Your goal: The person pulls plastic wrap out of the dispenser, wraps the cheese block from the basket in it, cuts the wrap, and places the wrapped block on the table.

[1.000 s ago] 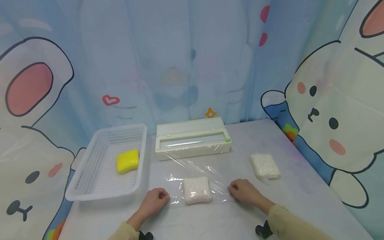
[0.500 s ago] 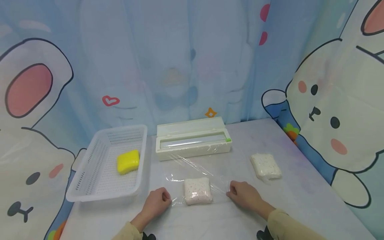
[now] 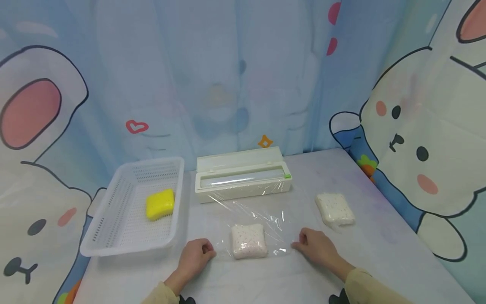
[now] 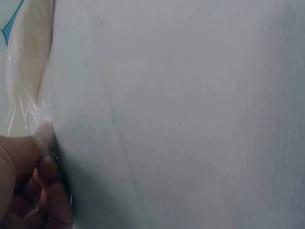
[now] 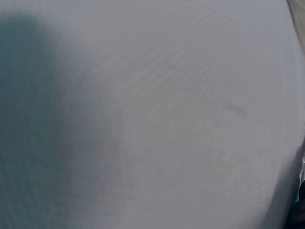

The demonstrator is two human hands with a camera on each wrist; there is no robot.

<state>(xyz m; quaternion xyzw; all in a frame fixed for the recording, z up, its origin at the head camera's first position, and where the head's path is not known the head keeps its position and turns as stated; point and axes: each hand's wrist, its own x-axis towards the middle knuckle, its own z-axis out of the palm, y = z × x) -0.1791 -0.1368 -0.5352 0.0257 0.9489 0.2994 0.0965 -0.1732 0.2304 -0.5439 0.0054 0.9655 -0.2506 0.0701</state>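
My left hand (image 3: 195, 258) pinches the near left corner of a clear sheet of cling film (image 3: 279, 230); in the left wrist view its thumb (image 4: 44, 133) lies on the film's edge. At the film's near right corner, my right hand (image 3: 317, 248) pinches the edge between thumb and finger. Between the hands sits a soft-looking white block with pink specks (image 3: 249, 241), film over or around it. The film runs back to a cream cling film dispenser (image 3: 243, 193), its lid up. The right wrist view shows mostly tabletop, with dark fingers at its lower right edge.
To the left stands a white perforated basket (image 3: 89, 236) holding a yellow block (image 3: 160, 204). Another white speckled block (image 3: 335, 210), wrapped in film, lies on the white-covered table (image 3: 383, 253) at right. A blue cartoon curtain (image 3: 212, 76) hangs behind and along both sides.
My right hand first shifts slightly left, then back right and outward, drawing the film wider. My left hand stays nearly in place, and the film's creases have changed.
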